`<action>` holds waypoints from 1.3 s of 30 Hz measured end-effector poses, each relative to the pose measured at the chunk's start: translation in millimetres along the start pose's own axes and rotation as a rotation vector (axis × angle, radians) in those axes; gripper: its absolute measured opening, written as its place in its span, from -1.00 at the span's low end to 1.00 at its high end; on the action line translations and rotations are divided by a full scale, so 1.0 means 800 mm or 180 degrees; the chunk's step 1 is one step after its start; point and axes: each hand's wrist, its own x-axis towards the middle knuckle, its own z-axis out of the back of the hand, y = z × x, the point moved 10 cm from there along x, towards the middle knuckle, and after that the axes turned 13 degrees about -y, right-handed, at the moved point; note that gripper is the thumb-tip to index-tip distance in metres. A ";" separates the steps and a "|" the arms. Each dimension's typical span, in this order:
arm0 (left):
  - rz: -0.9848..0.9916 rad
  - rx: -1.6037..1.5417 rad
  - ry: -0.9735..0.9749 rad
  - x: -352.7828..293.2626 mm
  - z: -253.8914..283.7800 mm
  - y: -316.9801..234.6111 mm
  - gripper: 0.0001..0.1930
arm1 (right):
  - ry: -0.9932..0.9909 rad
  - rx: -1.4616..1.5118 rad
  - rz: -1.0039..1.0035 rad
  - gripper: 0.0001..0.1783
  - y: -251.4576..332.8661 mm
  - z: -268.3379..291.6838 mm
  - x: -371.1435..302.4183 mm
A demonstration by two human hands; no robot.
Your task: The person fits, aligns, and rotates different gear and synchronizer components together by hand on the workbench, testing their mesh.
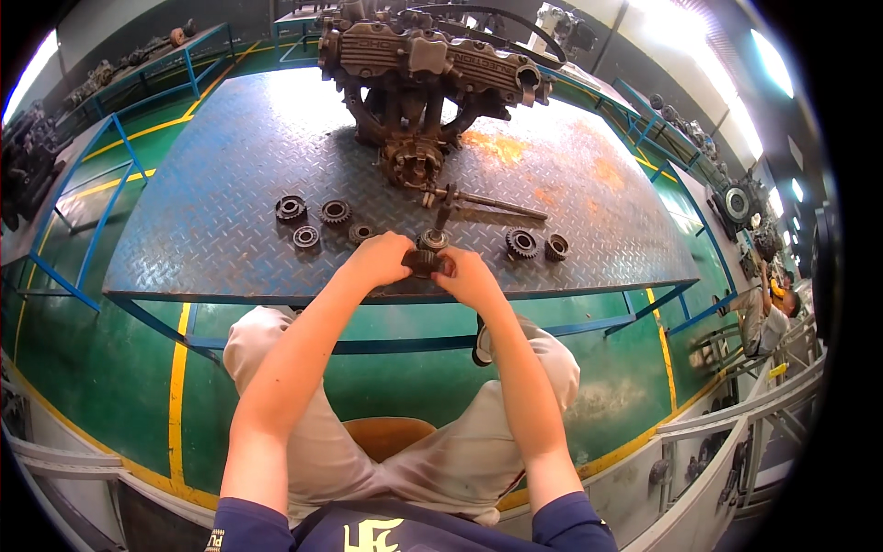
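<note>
Head view: steel tread-plate bench (230,175) on a blue frame, person seated at its near edge. Dark toothed gear (423,265) located at the middle of the near edge, between the two hands. Left hand (382,259) grips its left side, fingers curled and thumb toward the gear; right hand (465,276) pinches the right side, thumb and fingers bent round it. Exact fingertip contact partly hidden. Just behind the gear, a short metal shaft (443,213) slants up from a lighter ring (431,240); cannot tell whether gear and ring are joined. Left of the hands, toward the bench's near left corner: two toothed gears, one outer (291,208) and one inner (336,212), a bearing-like ring (306,237) nearer the near edge, and a small gear (361,234) just beside the left hand. Toward the near right corner: a wider gear (521,243) and a smaller gear (556,247), side by side, apart. Long rod (503,206) lies behind these, pointing toward the right edge. Engine assembly (423,83) stands at the middle of the far edge, well apart from the hands.
</note>
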 end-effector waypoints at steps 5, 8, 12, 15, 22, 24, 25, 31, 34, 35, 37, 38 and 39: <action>-0.0056 -0.0089 -0.0095 -0.002 0.002 -0.002 -0.68 | -0.0013 -0.0026 0.0072 -0.64 -0.017 0.002 -0.003; -0.0074 0.0011 -0.0037 -0.001 -0.001 -0.006 -0.69 | -0.0002 -0.0006 0.0190 -0.61 -0.018 0.002 -0.006; -0.0094 0.0024 -0.0089 0.001 -0.003 -0.008 -0.70 | -0.0154 0.0158 0.0241 -0.58 0.000 0.005 -0.007; -0.0102 0.0077 -0.0047 0.002 -0.005 -0.009 -0.67 | -0.0062 0.0338 0.0189 -0.60 0.005 0.000 -0.006; -0.0005 0.0087 0.0137 -0.002 -0.009 -0.015 -0.61 | -0.0044 0.0264 0.0109 -0.68 -0.003 0.014 -0.005; -0.0030 0.0094 0.0125 -0.003 -0.008 -0.018 -0.61 | -0.0144 0.0191 0.0177 -0.67 -0.006 0.024 -0.003; -0.0055 0.0107 0.0119 -0.004 -0.007 -0.020 -0.61 | -0.0247 0.0125 0.0241 -0.67 -0.005 0.029 -0.001; -0.0274 -0.0278 -0.0222 -0.001 0.006 -0.028 -0.60 | -0.0379 0.0198 0.0811 -0.65 0.037 0.024 0.003; -0.0258 -0.0224 -0.0242 -0.002 0.005 -0.022 -0.64 | -0.0190 0.0602 0.0362 -0.66 0.043 0.019 0.008; -0.0251 -0.0223 -0.0238 -0.002 0.005 -0.018 -0.64 | -0.0185 0.0607 0.0358 -0.66 0.040 0.017 0.010; -0.0183 -0.0145 -0.0274 -0.003 0.008 -0.011 -0.67 | -0.0405 0.0386 0.0455 -0.64 0.034 0.025 0.014; -0.0183 -0.0149 -0.0270 -0.003 0.008 -0.010 -0.67 | -0.0405 0.0384 0.0450 -0.64 0.029 0.027 0.013; -0.0143 -0.0124 -0.0244 -0.004 0.009 -0.008 -0.69 | -0.0225 0.0316 0.0297 -0.62 0.022 0.021 0.011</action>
